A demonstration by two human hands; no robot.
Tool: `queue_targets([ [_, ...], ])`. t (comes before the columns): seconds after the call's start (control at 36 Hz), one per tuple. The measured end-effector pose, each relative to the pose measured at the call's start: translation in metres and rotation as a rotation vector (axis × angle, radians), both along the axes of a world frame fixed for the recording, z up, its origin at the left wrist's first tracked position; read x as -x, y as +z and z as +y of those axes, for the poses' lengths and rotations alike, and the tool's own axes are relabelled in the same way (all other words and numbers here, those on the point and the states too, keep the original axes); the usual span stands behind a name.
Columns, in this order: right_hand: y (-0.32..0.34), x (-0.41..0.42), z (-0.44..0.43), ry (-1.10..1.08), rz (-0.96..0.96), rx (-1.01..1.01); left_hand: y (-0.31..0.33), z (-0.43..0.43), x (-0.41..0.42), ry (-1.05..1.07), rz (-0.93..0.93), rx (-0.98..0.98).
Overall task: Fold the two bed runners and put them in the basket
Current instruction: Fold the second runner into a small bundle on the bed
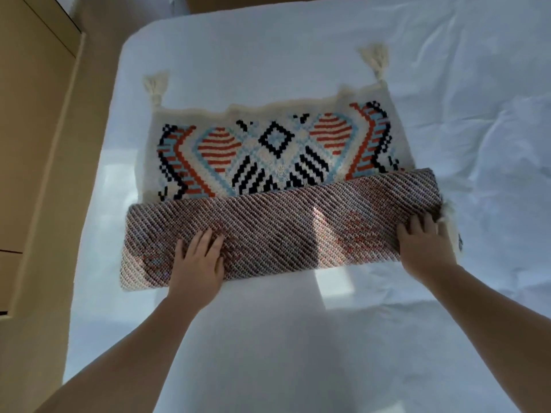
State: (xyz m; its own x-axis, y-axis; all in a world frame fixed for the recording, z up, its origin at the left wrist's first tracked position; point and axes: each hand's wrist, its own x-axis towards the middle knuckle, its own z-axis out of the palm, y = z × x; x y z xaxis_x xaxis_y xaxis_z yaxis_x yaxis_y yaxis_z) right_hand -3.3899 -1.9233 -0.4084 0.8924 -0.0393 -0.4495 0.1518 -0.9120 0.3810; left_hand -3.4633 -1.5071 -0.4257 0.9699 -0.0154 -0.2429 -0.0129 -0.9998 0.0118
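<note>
A cream bed runner [277, 144] with an orange, blue and black woven pattern and corner tassels lies on the white bed [298, 338]. Its near part is folded over toward the far end, showing the striped brownish underside [283, 231]. My left hand [198, 263] presses flat on the left part of that folded strip, fingers straight. My right hand [425, 245] rests on the strip's right end, fingers spread, near a tassel at the edge. No second runner and no basket are in view.
Light wooden furniture [29, 129] stands along the left of the bed, with a beige floor strip between. The white sheet is wrinkled at the right. A wooden headboard edge [238, 1] shows at the top.
</note>
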Motion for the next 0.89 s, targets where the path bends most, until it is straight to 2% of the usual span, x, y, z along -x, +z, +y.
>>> queue_targets([
  [0.11,0.005,0.0,-0.009,-0.035,0.008,0.016,-0.004,-0.002,0.005,-0.015,0.08,0.018],
  [0.28,-0.007,0.016,0.014,0.151,0.065,-0.081,-0.012,-0.007,0.011,-0.076,0.138,-0.061],
  [0.47,-0.033,0.017,0.023,0.211,-0.061,-0.238,-0.018,-0.001,0.013,0.043,0.089,-0.16],
  [0.64,-0.031,0.003,0.011,0.214,-0.155,-0.289,-0.016,0.014,0.008,0.104,0.071,-0.053],
  [0.89,-0.003,0.028,0.006,0.191,-0.097,-0.248,0.01,-0.001,0.04,0.17,0.055,0.006],
])
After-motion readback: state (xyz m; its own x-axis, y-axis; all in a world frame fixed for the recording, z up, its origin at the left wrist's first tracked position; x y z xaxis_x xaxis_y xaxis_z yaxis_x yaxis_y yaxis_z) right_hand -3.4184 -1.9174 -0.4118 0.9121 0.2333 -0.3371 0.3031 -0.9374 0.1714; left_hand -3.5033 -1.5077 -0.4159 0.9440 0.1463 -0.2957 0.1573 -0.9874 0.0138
